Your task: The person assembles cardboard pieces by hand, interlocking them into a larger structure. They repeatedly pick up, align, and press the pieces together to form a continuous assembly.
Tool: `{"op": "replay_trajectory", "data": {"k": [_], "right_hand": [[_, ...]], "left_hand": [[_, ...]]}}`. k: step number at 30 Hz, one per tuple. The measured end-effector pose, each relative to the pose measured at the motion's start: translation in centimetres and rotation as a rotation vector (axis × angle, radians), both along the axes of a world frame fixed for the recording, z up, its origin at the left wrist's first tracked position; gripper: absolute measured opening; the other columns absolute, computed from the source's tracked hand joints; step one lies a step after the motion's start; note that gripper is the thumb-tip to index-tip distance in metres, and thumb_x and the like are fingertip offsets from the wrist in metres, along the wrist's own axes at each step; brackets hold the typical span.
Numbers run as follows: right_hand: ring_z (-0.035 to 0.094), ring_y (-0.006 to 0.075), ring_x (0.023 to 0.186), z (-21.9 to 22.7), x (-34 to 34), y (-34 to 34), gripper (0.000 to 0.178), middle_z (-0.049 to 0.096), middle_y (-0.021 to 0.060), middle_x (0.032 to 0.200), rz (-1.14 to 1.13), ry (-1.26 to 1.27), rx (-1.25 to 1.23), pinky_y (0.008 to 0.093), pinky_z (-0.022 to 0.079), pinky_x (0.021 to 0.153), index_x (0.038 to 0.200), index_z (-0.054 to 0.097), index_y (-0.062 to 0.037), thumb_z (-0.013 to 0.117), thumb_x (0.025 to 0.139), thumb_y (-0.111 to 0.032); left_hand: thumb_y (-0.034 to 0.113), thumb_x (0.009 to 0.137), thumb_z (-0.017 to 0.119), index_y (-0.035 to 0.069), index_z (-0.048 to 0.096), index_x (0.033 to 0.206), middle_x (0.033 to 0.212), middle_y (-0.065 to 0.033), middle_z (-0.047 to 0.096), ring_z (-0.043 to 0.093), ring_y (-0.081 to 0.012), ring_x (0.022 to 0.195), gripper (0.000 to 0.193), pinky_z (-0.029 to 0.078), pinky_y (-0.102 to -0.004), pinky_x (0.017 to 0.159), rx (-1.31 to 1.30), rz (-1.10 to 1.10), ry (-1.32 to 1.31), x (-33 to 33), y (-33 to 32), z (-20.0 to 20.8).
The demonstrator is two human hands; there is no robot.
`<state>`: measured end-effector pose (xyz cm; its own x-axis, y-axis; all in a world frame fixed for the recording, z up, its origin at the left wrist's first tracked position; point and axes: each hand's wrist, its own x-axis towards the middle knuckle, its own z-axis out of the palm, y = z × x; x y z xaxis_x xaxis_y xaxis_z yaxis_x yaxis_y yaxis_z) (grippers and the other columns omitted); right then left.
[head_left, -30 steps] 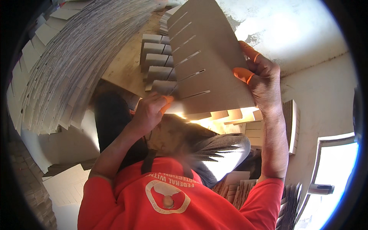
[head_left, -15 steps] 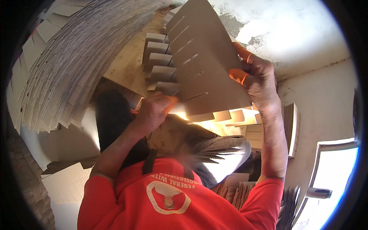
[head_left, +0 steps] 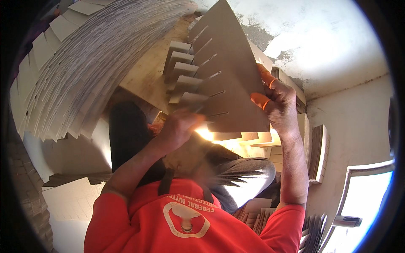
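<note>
A large grey-brown cardboard sheet (head_left: 236,80) with several parallel slots along its left side stands tilted in front of me. My right hand (head_left: 278,99) grips its right edge, with orange finger covers on the thumb and fingers. Several smaller cardboard strips (head_left: 185,69) stand in a row at the slotted edge and meet it near the slots; how deep they sit I cannot tell. My left hand (head_left: 179,128) is at the sheet's lower left corner, close to the lowest strip. Motion smears its fingers, so their grip is unclear.
A long, fanned stack of cardboard pieces (head_left: 101,63) curves along the left side. A wooden board (head_left: 147,76) lies between it and the strips. More cardboard pieces (head_left: 318,156) lean at the right wall. My dark-trousered leg (head_left: 244,168) is folded below the sheet.
The sheet has turned slightly, and its slotted edge now overlaps the row of strips more. My left hand has shifted slightly right and down along the strips; my right hand keeps its hold.
</note>
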<state>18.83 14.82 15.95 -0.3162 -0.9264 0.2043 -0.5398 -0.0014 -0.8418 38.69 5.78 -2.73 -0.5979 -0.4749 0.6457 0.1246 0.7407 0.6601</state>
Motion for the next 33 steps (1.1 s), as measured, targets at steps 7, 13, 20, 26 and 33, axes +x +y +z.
{"op": "replay_trajectory", "data": {"k": [7, 13, 20, 26, 33], "right_hand": [[0.058, 0.0041, 0.082, 0.8, 0.6, 0.0, 0.058, 0.066, 0.0052, 0.109, -0.041, 0.039, -0.019, 0.0206, 0.049, 0.069, 0.134, 0.051, 0.0079, 0.062, 0.078, 0.018], [0.060, 0.0049, 0.085, 1.3, 0.7, 0.4, 0.056, 0.067, 0.0103, 0.115, -0.005, -0.110, -0.035, 0.0180, 0.049, 0.073, 0.132, 0.052, 0.0095, 0.059, 0.078, 0.020], [0.061, 0.0060, 0.086, 1.4, 0.2, -0.3, 0.060, 0.068, 0.0080, 0.107, -0.037, -0.053, 0.023, 0.0189, 0.049, 0.074, 0.136, 0.050, 0.0077, 0.059, 0.078, 0.020], [0.052, 0.0011, 0.072, 1.2, -0.2, -0.2, 0.059, 0.063, -0.0007, 0.089, -0.046, 0.017, 0.016, 0.0157, 0.042, 0.064, 0.134, 0.052, 0.0077, 0.061, 0.077, 0.018], [0.054, 0.0031, 0.078, 0.7, 1.1, 1.0, 0.058, 0.064, 0.0023, 0.100, -0.069, -0.090, -0.087, 0.0169, 0.044, 0.068, 0.135, 0.050, 0.0090, 0.061, 0.078, 0.018]], "left_hand": [[-0.001, 0.075, 0.074, 0.000, 0.071, 0.097, 0.079, -0.0125, 0.066, 0.064, -0.0276, 0.072, 0.022, 0.051, -0.0366, 0.063, -0.012, 0.004, 0.003, 0.1, -0.1, 0.4], [-0.001, 0.075, 0.074, 0.000, 0.071, 0.097, 0.077, -0.0127, 0.066, 0.064, -0.0279, 0.072, 0.022, 0.051, -0.0364, 0.062, -0.033, 0.006, 0.031, 0.3, 0.0, 0.5], [-0.002, 0.075, 0.074, 0.000, 0.071, 0.096, 0.080, -0.0126, 0.067, 0.065, -0.0280, 0.073, 0.022, 0.052, -0.0361, 0.063, 0.021, -0.010, 0.050, -0.1, 0.1, -0.1], [-0.001, 0.075, 0.074, 0.000, 0.071, 0.097, 0.080, -0.0113, 0.067, 0.065, -0.0276, 0.075, 0.023, 0.051, -0.0361, 0.065, 0.029, -0.016, 0.017, -0.2, -0.2, 0.1], [-0.002, 0.074, 0.075, 0.001, 0.071, 0.097, 0.080, -0.0114, 0.067, 0.064, -0.0282, 0.074, 0.024, 0.051, -0.0363, 0.065, -0.002, -0.010, -0.009, 0.1, 0.1, 0.2]]}}
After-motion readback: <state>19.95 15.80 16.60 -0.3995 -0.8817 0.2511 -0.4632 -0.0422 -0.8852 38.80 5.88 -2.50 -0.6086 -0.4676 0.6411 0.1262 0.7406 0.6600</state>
